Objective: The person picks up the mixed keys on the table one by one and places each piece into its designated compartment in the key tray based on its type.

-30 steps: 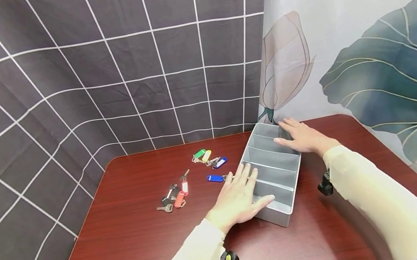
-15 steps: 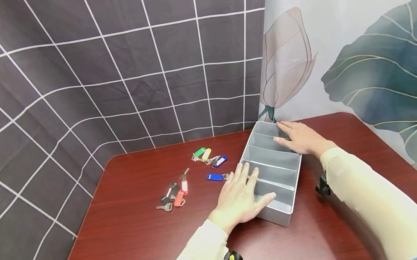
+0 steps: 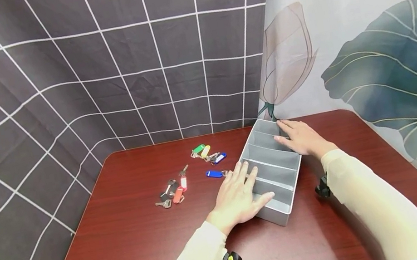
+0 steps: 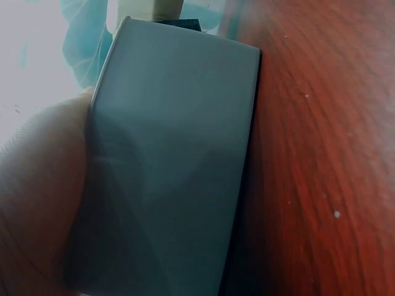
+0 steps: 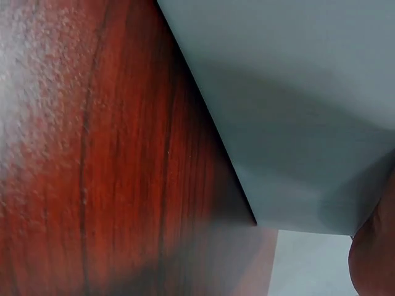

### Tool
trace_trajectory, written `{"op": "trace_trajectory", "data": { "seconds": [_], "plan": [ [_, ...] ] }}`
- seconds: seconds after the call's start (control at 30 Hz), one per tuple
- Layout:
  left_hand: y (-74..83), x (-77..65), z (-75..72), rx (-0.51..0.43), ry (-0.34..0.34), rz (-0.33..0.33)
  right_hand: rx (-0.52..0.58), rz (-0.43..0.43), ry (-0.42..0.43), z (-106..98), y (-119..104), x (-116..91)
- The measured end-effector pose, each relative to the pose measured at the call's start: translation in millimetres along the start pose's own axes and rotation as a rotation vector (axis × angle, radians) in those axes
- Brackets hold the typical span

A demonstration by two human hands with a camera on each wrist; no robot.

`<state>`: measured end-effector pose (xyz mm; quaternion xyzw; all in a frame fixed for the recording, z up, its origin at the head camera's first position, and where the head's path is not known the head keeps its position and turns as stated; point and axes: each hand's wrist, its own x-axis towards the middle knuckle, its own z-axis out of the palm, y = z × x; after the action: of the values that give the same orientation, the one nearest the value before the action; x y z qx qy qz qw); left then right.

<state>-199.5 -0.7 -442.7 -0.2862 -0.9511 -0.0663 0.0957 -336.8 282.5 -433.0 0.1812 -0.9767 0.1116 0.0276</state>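
A long grey tray, divided into several slots by cross walls, stands at an angle on the table. My left hand lies over its near left edge, fingers spread and thumb stretched across the near end. On the far right rim rests my right hand, its fingers extended. Up close in the left wrist view, the tray's smooth outer wall fills the middle, with part of the hand at its left. The right wrist view has another stretch of outer wall beside the wood, and a bit of the hand at lower right.
Left of the tray lie keys with coloured tags: green, yellow, a blue one close to the left fingertips, and red. A black-headed key is among them. Curtains hang behind the reddish-brown table.
The head view has tilted down slightly. Both hands keep nearly the same places on the tray, and the keys lie as before.
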Motion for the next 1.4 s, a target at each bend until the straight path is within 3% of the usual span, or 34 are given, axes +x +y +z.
{"op": "trace_trajectory", "data": {
  "seconds": [0.3,0.77,0.97,1.2,1.4],
  "plan": [
    [-2.7,-7.4,1.5,0.007,0.013,0.039,0.003,0.02,0.012,0,-8,-13],
    [-19.3,-23.9,-5.3,-0.016,0.0,0.159,-0.021,0.101,0.02,0,-32,-56],
    [-27.2,-30.9,-7.2,-0.013,-0.009,0.191,-0.038,0.066,0.005,-1,-43,-70],
    [-35.0,-36.6,-12.9,-0.052,-0.03,0.163,-0.071,-0.005,0.054,1,-57,-84],
    [-40.4,-36.8,-17.1,-0.102,-0.082,0.086,-0.106,-0.084,0.04,4,-69,-94]
  ]
}}
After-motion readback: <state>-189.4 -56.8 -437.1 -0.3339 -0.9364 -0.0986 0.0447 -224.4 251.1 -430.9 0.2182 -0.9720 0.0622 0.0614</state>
